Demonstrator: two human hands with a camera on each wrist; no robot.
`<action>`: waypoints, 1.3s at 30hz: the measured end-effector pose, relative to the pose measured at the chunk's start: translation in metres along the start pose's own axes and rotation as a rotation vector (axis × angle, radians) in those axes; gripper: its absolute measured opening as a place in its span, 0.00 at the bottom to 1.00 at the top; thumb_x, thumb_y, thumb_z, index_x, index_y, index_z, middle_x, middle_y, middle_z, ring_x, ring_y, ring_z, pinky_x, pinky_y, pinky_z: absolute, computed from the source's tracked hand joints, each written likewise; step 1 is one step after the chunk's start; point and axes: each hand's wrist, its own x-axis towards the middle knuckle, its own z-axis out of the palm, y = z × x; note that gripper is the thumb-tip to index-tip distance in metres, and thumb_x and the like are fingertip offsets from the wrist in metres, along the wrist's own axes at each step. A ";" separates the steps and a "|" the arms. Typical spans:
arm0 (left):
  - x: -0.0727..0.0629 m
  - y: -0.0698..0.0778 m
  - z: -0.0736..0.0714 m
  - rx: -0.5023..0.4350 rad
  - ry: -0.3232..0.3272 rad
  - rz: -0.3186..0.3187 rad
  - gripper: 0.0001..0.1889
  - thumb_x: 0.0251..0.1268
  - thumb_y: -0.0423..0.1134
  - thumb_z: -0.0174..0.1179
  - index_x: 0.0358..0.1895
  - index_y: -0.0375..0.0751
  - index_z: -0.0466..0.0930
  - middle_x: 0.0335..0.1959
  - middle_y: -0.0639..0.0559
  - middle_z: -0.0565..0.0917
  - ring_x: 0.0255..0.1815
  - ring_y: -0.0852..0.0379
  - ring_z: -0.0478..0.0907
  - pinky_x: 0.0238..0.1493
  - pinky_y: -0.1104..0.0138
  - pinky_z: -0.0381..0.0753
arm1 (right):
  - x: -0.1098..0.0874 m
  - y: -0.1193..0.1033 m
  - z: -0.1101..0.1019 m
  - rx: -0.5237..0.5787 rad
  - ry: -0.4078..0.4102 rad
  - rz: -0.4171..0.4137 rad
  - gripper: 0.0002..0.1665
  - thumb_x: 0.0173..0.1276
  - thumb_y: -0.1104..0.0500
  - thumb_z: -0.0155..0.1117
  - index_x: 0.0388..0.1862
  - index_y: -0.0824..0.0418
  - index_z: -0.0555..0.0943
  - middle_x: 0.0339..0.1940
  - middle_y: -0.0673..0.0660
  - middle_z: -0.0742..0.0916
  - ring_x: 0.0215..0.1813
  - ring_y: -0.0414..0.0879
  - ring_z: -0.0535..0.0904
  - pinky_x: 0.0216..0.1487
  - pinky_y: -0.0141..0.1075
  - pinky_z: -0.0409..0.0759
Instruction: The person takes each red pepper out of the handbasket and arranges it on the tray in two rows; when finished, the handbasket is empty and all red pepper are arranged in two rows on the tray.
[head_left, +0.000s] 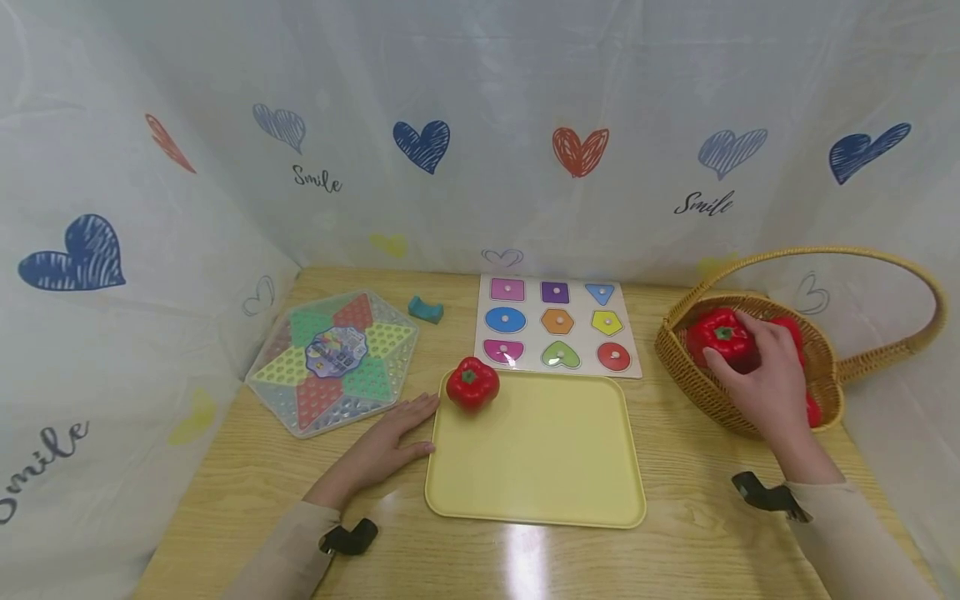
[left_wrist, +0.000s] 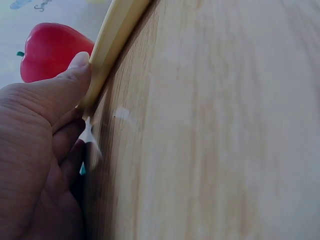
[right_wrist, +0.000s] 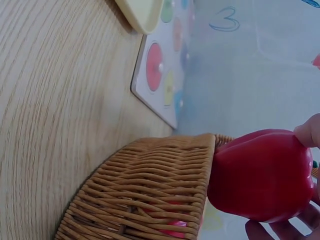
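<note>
Pale sleeves (head_left: 862, 533) lie nearest; beyond the cuff, the fingers of my right hand (head_left: 772, 383) curl round a red pepper (head_left: 712, 342), spread only as wide as its body, thumb opposing fingertips; I judge the smooth, bulging sides want that broad hold, which leaves the stem uncovered; the pepper is at the mouth of the wicker basket (head_left: 693, 396), above or among other peppers (head_left: 791, 331), and I cannot tell whether it clears them; the fingers of my left hand (head_left: 386, 446) lie extended on the worktop (head_left: 675, 500), gripping nothing, touching the left edge of the yellow tray (head_left: 540, 458), probably to steady it; a second pepper (head_left: 472, 387) sits in its far left corner, where the rim might check a roll; the shape puzzle (head_left: 543, 333) lies just beyond, apparently out of my arms' way.
</note>
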 end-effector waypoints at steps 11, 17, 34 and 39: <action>0.000 -0.001 0.000 0.003 0.011 0.012 0.38 0.71 0.52 0.63 0.80 0.46 0.60 0.80 0.49 0.61 0.81 0.44 0.53 0.81 0.47 0.49 | -0.012 -0.016 -0.001 0.007 -0.027 -0.048 0.41 0.67 0.54 0.72 0.76 0.62 0.70 0.63 0.71 0.73 0.62 0.68 0.69 0.53 0.61 0.78; 0.000 0.000 0.000 0.002 0.007 0.006 0.38 0.71 0.52 0.63 0.80 0.46 0.60 0.80 0.49 0.61 0.82 0.45 0.53 0.81 0.47 0.49 | -0.019 -0.025 0.006 0.008 -0.074 -0.077 0.41 0.65 0.55 0.74 0.75 0.62 0.70 0.65 0.70 0.73 0.64 0.68 0.68 0.55 0.70 0.74; 0.000 0.000 0.001 0.000 0.008 0.009 0.39 0.71 0.52 0.63 0.80 0.46 0.60 0.80 0.50 0.61 0.82 0.45 0.53 0.81 0.47 0.49 | -0.035 -0.038 0.037 0.094 -0.179 -0.154 0.40 0.63 0.57 0.77 0.72 0.62 0.73 0.60 0.66 0.76 0.60 0.63 0.73 0.53 0.67 0.79; 0.000 0.000 0.000 0.006 0.008 0.010 0.39 0.71 0.52 0.63 0.80 0.46 0.60 0.80 0.49 0.61 0.82 0.45 0.53 0.81 0.47 0.49 | -0.038 -0.045 0.044 0.125 -0.200 -0.181 0.39 0.62 0.58 0.78 0.71 0.62 0.74 0.59 0.65 0.77 0.58 0.63 0.75 0.53 0.67 0.80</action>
